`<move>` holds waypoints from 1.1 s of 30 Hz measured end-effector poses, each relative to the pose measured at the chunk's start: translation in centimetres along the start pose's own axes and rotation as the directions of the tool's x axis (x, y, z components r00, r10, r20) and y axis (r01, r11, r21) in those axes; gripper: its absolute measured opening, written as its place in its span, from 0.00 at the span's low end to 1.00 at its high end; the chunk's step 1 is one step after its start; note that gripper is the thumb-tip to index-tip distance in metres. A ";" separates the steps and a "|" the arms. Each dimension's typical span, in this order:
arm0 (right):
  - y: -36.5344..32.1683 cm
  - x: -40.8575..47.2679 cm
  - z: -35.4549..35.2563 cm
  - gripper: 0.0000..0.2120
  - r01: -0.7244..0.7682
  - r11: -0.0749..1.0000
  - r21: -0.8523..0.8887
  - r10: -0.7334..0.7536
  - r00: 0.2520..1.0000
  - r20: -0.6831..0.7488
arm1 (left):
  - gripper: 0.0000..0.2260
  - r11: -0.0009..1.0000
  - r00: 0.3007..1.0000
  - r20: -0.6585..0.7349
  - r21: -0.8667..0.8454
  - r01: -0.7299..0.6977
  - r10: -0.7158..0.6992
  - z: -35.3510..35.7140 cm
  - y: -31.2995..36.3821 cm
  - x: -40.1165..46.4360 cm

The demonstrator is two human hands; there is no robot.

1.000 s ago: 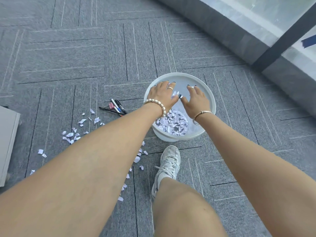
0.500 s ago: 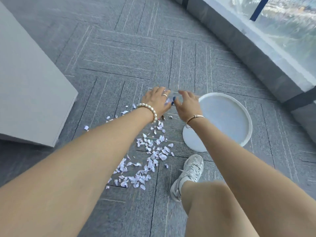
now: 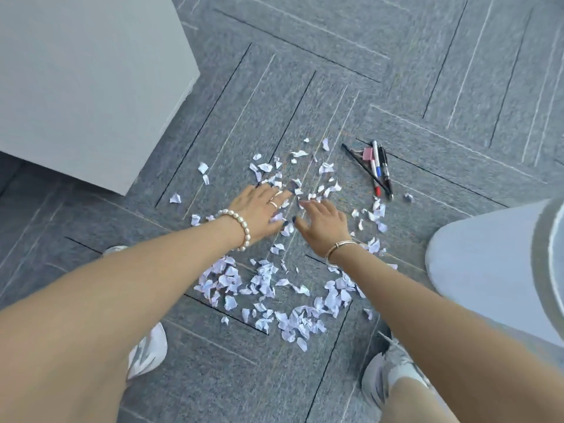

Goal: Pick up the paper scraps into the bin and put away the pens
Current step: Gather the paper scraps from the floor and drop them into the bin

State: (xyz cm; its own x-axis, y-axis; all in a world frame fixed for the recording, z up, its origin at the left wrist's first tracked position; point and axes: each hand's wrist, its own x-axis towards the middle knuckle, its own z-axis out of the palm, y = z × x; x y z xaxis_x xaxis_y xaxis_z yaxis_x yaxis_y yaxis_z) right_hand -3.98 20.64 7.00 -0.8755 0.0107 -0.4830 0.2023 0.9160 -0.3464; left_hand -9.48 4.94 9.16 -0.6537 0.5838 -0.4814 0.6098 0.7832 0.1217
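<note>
Hands, left [image 3: 259,209] and right [image 3: 325,222], now spread wide over paper scraps [image 3: 274,288], off the bin [image 3: 488,270], pens [image 3: 377,169] beside.

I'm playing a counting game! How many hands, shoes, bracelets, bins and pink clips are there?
Hands: 2, left hand, right hand
Shoes: 2, left shoe, right shoe
Bracelets: 2, pearl bracelet, gold bangle
Bins: 1, bin
Pink clips: 1, pink clip
Total: 8

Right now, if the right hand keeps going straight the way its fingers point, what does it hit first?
Probably the small white torn paper scraps just past the right hand; its fingers point up-left, away from the pens. Beyond lies grey carpet. Hand height is unclear.
</note>
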 end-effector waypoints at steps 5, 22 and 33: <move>2.1 3.3 4.7 0.20 0.050 0.998 0.049 -0.048 0.998 -0.042 | 0.28 1.000 0.999 0.035 0.018 -0.008 0.007 6.0 -4.1 2.7; 3.4 9.9 6.3 0.32 -0.014 0.989 -0.149 -0.011 0.986 -0.169 | 0.27 0.983 0.972 -0.200 -0.159 0.094 -0.125 9.4 -5.2 9.3; 3.8 -1.3 10.6 0.27 0.271 0.953 -0.131 -0.278 0.960 -0.039 | 0.27 0.991 0.994 -0.070 -0.103 -0.088 0.081 14.4 -2.8 -0.4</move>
State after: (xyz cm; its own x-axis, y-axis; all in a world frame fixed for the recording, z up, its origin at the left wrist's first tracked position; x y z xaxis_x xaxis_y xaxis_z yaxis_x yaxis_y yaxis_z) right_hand 2.54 19.90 -2.23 -0.9135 -0.2294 -0.3361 -0.1023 0.9289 -0.3560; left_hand -4.51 -0.56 -3.51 -0.6322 0.6588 -0.4077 0.6152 0.7468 0.2526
